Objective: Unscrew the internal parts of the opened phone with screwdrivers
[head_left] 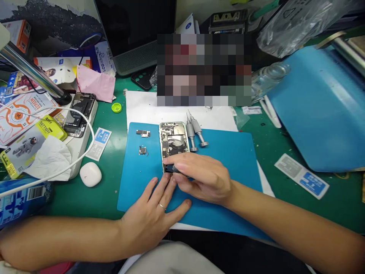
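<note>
An opened phone (pixel 174 141) lies on a blue mat (pixel 228 163), its inner parts showing. My right hand (pixel 203 177) is closed around a dark slim tool (pixel 171 168) whose kind I cannot make out. The tool points at the phone's lower end, which the hand partly covers. My left hand (pixel 159 205), wearing a ring, is spread with its fingertips at the phone's bottom edge. Left of the phone lie a small shielded board part (pixel 143 133) and a small metal part (pixel 143 150). Two grey screwdrivers (pixel 192 131) rest just right of the phone.
A white rounded case (pixel 90 174) and a printed card (pixel 99 144) sit to the left. Behind them lie another opened phone (pixel 79 114), boxes and a white cable (pixel 90 125). At right are a second card (pixel 302 176) and a large blue sheet (pixel 313 106).
</note>
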Motion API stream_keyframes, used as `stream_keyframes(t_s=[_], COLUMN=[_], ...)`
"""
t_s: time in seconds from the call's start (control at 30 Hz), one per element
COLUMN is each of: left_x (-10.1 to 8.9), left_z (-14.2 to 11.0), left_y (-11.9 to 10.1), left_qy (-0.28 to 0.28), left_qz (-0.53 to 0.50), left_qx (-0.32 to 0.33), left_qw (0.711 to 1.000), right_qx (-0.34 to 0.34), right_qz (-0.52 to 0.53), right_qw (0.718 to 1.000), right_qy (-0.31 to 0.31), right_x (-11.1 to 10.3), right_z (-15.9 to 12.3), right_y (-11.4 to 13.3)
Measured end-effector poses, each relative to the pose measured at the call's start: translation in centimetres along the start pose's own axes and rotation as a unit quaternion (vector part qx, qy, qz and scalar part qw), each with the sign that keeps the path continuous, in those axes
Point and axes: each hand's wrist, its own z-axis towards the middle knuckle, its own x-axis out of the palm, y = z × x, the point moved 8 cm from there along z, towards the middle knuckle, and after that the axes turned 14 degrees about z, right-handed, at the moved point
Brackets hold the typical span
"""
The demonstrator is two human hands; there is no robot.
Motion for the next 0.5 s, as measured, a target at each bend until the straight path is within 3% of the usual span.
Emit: stream_keyframes(t_s=[0.5], left_x=[0.10], left_z=[0.12], left_y=[-0.03], left_qy=[0.004], left_qz=[-0.005], left_qx=[0.003], left_qw=[1.000], right_qx=[-0.002], right_qz=[-0.025], right_qw=[1.000], right_qy=[0.005], right_x=[0.05], right_z=[0.34], right_y=[0.35])
